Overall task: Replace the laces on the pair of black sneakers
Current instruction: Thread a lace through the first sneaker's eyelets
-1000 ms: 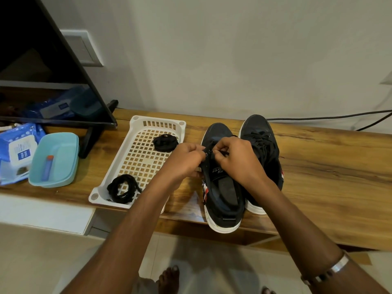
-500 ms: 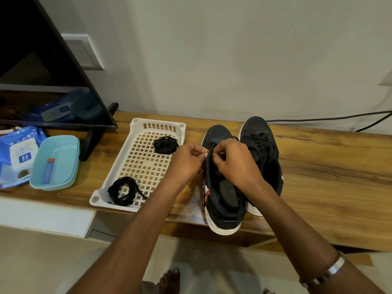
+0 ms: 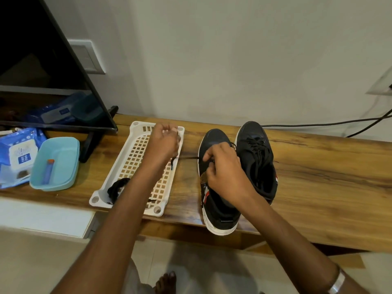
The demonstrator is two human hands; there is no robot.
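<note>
Two black sneakers stand side by side on the wooden bench. The left sneaker (image 3: 214, 143) has its heel over the bench's front edge. The right sneaker (image 3: 255, 145) is still laced. My left hand (image 3: 164, 143) is out over the white basket (image 3: 135, 166), blurred, gripping a black lace (image 3: 187, 158) stretched taut from the left sneaker. My right hand (image 3: 224, 172) rests on the left sneaker's tongue area, its fingers curled at the eyelets and pinching there. A coiled black lace (image 3: 115, 188) lies at the basket's near end.
A TV screen (image 3: 42, 66) on a black stand is at the far left. A teal container (image 3: 56, 164) and a blue wipes pack (image 3: 16, 153) sit beside it. Black cables (image 3: 339, 124) run along the wall at the right. Bare feet show below on the floor.
My left hand has swung left from the sneaker to above the basket, drawing a lace out sideways. The right hand has stayed on the left sneaker. The coiled lace at the basket's far end is now hidden.
</note>
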